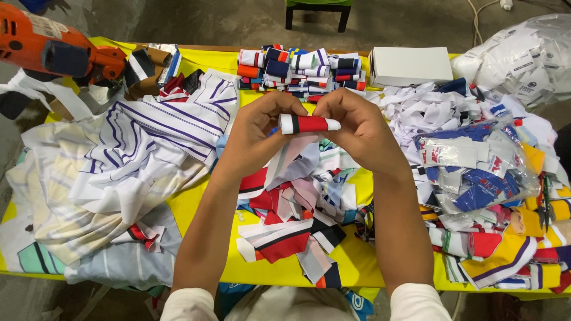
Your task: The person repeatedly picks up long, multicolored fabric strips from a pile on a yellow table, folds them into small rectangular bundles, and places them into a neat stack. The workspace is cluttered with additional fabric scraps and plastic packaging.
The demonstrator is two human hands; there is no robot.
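Note:
Both my hands meet above the middle of the yellow table (357, 255). My left hand (256, 128) and my right hand (357, 128) together grip a small rolled strip of red, white and black ribbed fabric (309, 124), held level between the fingertips. Directly below the hands lies a loose heap of fabric strips (291, 208) in red, white, black and pale colours. A stack of folded, rolled strips (300, 71) sits in rows at the far edge, just beyond my hands.
Striped white and purple cloth pieces (143, 148) pile up on the left. An orange power tool (53, 44) lies at the far left corner. A white box (410, 65) stands at the back right, near clear plastic bags of labels (476, 166) and more trims.

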